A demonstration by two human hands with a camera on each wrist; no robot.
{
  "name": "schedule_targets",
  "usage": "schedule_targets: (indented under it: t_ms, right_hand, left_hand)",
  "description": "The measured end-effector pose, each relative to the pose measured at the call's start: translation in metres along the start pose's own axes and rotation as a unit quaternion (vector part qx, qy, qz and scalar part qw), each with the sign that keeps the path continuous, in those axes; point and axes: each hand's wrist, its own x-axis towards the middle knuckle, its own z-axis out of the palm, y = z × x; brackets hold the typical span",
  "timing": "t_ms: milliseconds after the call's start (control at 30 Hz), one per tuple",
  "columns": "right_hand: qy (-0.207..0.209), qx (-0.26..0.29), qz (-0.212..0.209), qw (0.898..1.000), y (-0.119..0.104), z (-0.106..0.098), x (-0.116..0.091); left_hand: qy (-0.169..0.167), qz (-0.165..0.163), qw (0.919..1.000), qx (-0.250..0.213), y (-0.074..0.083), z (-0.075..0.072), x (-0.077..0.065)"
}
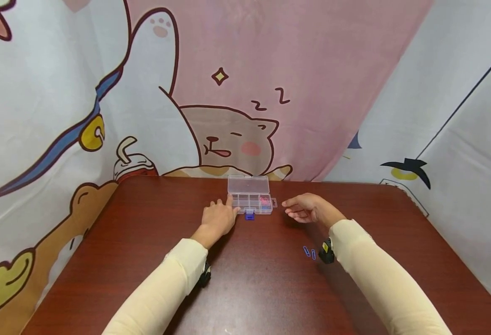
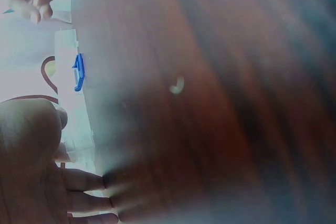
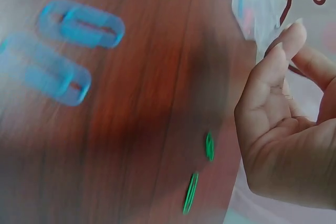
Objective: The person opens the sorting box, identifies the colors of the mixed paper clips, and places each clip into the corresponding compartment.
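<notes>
A clear plastic compartment box (image 1: 249, 203) stands near the table's far edge, its lid (image 1: 248, 185) raised at the back. Pink paper clips (image 1: 265, 200) lie in its back right compartment, with blue ones (image 1: 265, 208) in front of them. My left hand (image 1: 219, 217) touches the left end of the box with thumb and index finger; its other fingers are spread onto the table. Right of the box, my right hand (image 1: 306, 207) is raised with loosely bent fingers. Nothing shows between its fingertips. Two blue paper clips (image 3: 81, 23) lie on the table nearer the body.
Two green paper clips (image 3: 210, 146) lie on the table in the right wrist view; the head view does not show them. A blue latch (image 1: 250, 215) hangs at the box's front. Behind the brown table (image 1: 262, 288) hangs a cartoon-print curtain (image 1: 312, 70).
</notes>
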Motion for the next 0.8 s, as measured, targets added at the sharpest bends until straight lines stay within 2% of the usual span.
schedule_targets:
  t_ms: [400,600,800]
  right_hand:
    - [0.006,-0.069,-0.008,0.998,0.032,-0.033,-0.031]
    - [0.027,-0.123,-0.006,0.992,0.052,-0.036,-0.044]
    - [0.046,-0.176,-0.002,0.983,0.067,-0.029,-0.054]
  left_hand:
    - [-0.011,-0.003,0.9999,-0.009,0.001,0.0,0.001]
    - [-0.007,-0.001,0.9999,-0.013,0.0,0.0,0.001]
    - [0.001,0.002,0.9999,-0.013,0.0,0.001,0.002]
